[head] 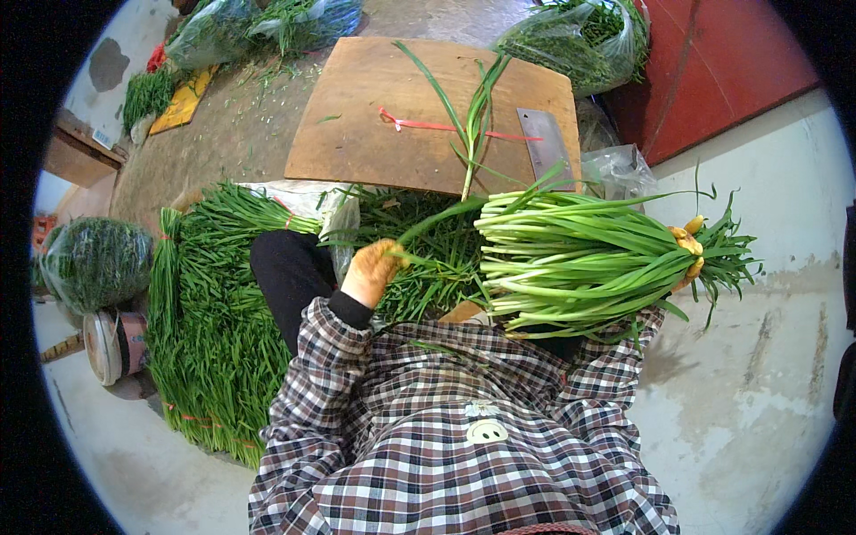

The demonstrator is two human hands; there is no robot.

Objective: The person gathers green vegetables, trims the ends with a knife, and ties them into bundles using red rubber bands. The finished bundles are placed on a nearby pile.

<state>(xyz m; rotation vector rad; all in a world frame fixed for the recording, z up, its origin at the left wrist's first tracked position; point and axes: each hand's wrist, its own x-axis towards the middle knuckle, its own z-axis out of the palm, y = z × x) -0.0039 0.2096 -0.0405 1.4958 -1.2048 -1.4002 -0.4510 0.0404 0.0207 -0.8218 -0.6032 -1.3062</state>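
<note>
My right hand [687, 249] is wrapped around the leafy end of a thick bunch of garlic chives [568, 261]. The bunch lies sideways, its pale stem ends facing left. In my left hand [374, 267], near my knee, the fingers are closed on a few long green leaves [441, 221] that stretch toward the bunch. Beyond both hands is a wooden board [374, 87]. On it a loose chive plant [473, 124] lies across a red tie strip [435, 126], with a broad metal blade [545, 144] at the right.
Left of my knee spreads a large pile of chives [221, 321], partly in tied bundles. Loose leaves [428, 274] lie below the board. Plastic bags of greens [568, 47] stand beyond it, near a red panel [709, 60]. A bucket [110, 348] rests at far left.
</note>
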